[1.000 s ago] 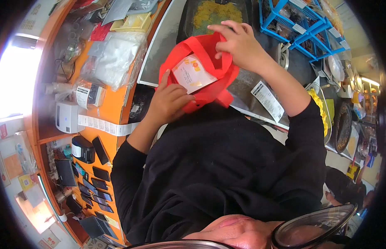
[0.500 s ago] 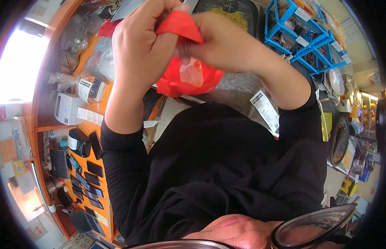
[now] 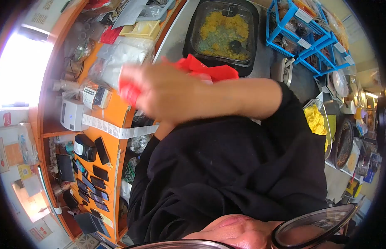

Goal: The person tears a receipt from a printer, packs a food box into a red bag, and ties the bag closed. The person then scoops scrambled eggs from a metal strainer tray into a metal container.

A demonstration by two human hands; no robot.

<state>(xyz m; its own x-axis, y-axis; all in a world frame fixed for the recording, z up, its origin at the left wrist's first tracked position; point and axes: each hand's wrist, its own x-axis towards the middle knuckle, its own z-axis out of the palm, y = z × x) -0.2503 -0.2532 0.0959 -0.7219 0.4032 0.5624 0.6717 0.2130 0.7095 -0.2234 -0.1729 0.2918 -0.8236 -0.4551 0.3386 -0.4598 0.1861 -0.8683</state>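
The red bag is left of the middle of the scene, above the near side of the metal worktop, largely hidden by the person's right forearm. At the far left, an orange counter carries a white box-shaped device, a black device just nearer, and a cluster of phones nearer again. A printed paper strip trails rightward across it; on its farther part lie clear plastic bags and a pale yellow tray.

Right of these, the right hand is blurred and grasps part of the bag, a red end of it showing at the hand's left. The left forearm runs behind it; the left hand is hidden, so its state cannot be told. Beyond the bag stands a black pan with yellow food inside. Farther right come a silvery metal object, labelled blue baskets, something yellow in a wire basket nearer the person, and a dark round dish.
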